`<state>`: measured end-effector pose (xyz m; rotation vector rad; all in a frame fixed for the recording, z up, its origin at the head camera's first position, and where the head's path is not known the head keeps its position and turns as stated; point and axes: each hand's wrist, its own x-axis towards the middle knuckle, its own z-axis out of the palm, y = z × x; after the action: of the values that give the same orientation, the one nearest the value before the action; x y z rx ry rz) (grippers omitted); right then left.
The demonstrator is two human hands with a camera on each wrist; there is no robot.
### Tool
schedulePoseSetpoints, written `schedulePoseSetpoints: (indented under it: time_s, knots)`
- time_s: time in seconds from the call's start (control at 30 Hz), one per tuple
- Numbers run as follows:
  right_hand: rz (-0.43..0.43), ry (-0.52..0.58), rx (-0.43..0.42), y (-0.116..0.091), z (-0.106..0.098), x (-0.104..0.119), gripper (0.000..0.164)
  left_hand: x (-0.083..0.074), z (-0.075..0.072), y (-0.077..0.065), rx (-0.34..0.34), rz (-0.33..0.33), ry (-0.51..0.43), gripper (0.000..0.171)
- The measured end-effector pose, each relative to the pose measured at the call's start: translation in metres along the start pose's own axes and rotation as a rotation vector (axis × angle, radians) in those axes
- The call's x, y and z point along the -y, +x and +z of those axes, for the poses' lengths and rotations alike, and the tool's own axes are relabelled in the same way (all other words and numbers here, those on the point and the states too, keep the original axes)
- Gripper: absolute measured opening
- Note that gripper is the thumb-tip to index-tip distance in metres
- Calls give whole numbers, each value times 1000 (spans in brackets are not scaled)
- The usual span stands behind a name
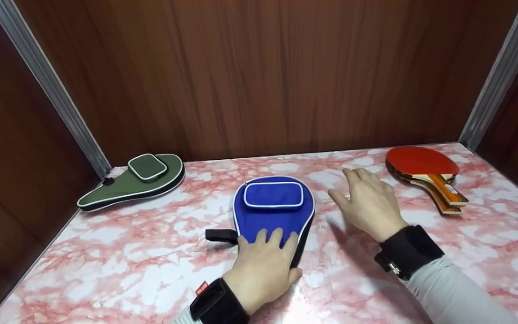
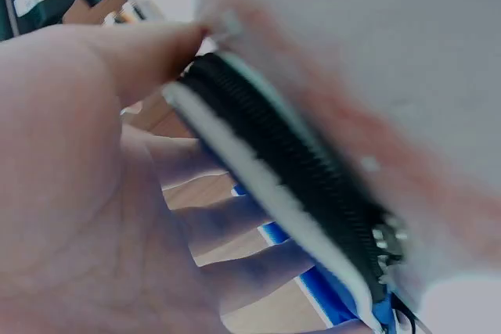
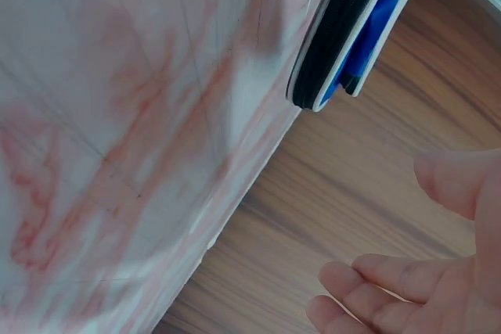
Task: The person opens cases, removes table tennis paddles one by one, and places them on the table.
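A blue table tennis bat case [image 1: 274,219] with white piping, a raised front pocket and a black strap lies on the table, its rounded end away from me. My left hand [image 1: 265,270] rests over its narrow end with fingers spread on the fabric and thumb by the right edge. The left wrist view shows the case's black zipper [image 2: 290,170] along its side, with the pull near the lower right. To the right of the case, my right hand [image 1: 369,202] hovers over the table, fingers extended and thumb apart, holding nothing.
An olive green bat case [image 1: 151,183] with a similar pocket lies at the back left. Two stacked table tennis bats, the upper with red rubber [image 1: 421,161], lie at the back right. Wood-grain panels [image 1: 259,81] enclose the marbled pink and white table [image 1: 151,252].
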<state>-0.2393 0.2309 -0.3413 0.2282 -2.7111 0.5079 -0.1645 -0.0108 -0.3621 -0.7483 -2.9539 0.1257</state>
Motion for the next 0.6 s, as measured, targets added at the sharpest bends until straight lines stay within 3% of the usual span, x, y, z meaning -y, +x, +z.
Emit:
schedulePoseSetpoints:
  time_s: [0.23,0.4,0.6]
  knots:
    - [-74,5,-21,-2,4,5,70,6,0,9,96,-55,-66,64]
    - [-94,-5,6,-5,8,6,69,31,-1,28,166,-158,-188,67]
    - [-89,-11,25,-8,9,4,69,61,0,50,157,-249,-255,64]
